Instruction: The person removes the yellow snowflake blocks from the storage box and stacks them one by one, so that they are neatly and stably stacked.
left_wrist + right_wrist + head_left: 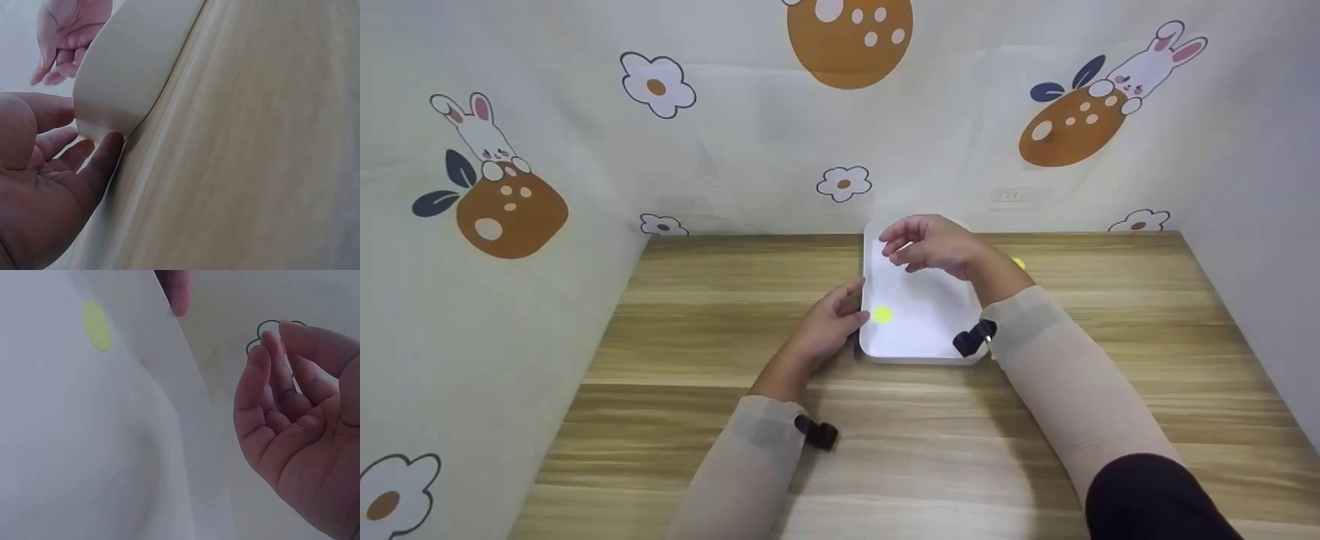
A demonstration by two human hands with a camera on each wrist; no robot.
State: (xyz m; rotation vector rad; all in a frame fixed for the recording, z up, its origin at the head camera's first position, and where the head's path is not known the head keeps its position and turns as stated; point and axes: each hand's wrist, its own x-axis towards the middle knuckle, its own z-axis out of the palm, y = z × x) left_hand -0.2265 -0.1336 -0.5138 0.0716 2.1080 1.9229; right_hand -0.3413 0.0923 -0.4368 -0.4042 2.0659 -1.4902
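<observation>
A shallow white rectangular tray (922, 330) lies on the wooden table. Inside it, near the left wall, is a small flat bright-yellow round piece (883, 315), which the right wrist view shows with a slightly uneven edge. My left hand (829, 326) touches the tray's left side; in the left wrist view its fingertips rest against the outer wall, low by the tabletop. Over the far part of the tray hovers my right hand (934, 244), fingers loosely bent, thumb near the fingertips. Nothing shows between them in the right wrist view (298, 405).
Another yellow piece (1018, 264) peeks out beyond the right wrist, partly hidden by the forearm. Behind the table (720, 322) hangs a pale cloth (750, 150) printed with rabbits, oranges and flowers. Small black cameras (816, 433) are strapped to both sleeved wrists.
</observation>
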